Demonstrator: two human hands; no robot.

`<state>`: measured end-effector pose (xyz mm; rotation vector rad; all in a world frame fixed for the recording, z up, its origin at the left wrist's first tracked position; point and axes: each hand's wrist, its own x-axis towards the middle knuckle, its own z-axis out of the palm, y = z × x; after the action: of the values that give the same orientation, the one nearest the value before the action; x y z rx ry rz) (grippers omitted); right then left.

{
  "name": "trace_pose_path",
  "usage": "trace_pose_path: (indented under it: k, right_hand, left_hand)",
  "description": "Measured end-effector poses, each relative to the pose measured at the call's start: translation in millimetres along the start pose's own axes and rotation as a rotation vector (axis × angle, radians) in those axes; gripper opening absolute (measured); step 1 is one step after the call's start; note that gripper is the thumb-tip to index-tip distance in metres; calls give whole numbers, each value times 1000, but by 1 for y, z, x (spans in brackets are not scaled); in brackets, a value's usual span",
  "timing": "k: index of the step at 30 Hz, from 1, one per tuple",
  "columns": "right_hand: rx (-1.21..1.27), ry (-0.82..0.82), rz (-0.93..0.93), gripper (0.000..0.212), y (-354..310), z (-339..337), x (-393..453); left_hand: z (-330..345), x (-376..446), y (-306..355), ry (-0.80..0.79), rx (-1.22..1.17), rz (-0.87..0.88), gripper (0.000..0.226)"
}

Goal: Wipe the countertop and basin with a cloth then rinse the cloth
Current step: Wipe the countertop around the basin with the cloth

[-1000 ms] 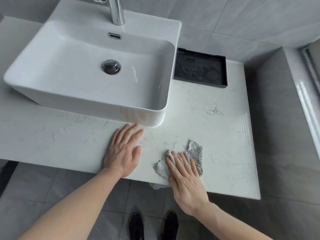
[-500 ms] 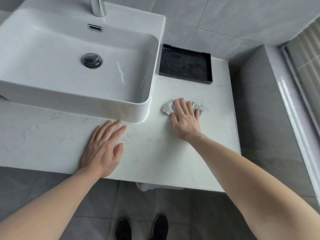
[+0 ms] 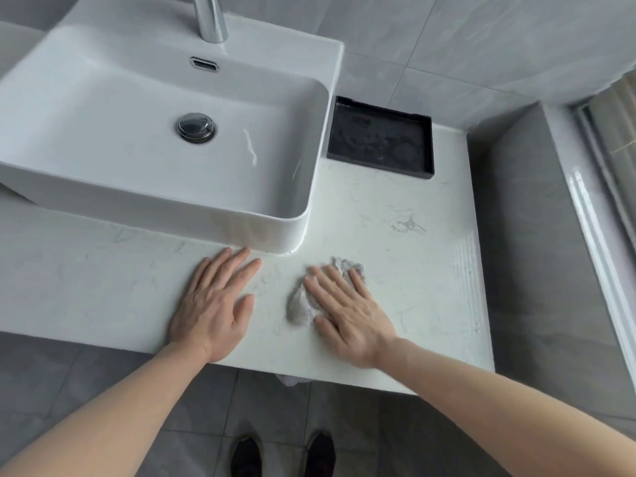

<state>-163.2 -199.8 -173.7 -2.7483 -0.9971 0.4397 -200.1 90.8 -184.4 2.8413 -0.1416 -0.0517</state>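
The cloth (image 3: 303,306) has been drawn back from near the black tray (image 3: 380,137) toward six o'clock, pressed flat under the spread right hand (image 3: 347,309). The left hand (image 3: 216,301), fingers straight, is kept braced on the countertop (image 3: 395,270) at its nine o'clock. Countertop wiping is judged ongoing; the basin (image 3: 113,160) remains to be done.

Soft, even daylight fills the scene, brightest along the glossy white ledge (image 3: 585,215) at the right. The basin (image 3: 144,156) carries a thin white streak of glare on its inner wall, and the tap (image 3: 211,18) shines. Shadows are faint, gathering under the basin's front edge. Wide-angle bending curves the counter (image 3: 413,270) edge and walls. The cloth (image 3: 303,304) looks slightly smeared; elsewhere focus holds.
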Motion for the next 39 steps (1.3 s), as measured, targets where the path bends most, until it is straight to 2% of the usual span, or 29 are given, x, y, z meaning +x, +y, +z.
trace_pose_path:
  k: [8, 13, 17, 24, 28, 35, 39]
  right_hand:
    - [84, 116, 318, 65, 75, -46, 124]
    - [117, 138, 403, 65, 94, -58, 150]
    - [132, 124, 370, 66, 82, -47, 115]
    - [56, -6, 98, 64, 14, -5, -56]
    - [23, -12, 99, 65, 31, 1, -80]
    - [53, 137, 414, 63, 135, -34, 22]
    - [98, 209, 567, 62, 158, -46, 52]
  left_hand:
    - [1, 0, 0, 10, -24, 5, 63]
    - [1, 0, -2, 13, -23, 6, 63]
    - [0, 0, 0, 12, -23, 2, 63]
    - [-2, 0, 1, -13, -12, -4, 64]
    - [-1, 0, 1, -14, -11, -4, 64]
    - [1, 0, -1, -2, -27, 4, 64]
    - [1, -1, -1, 9, -28, 4, 63]
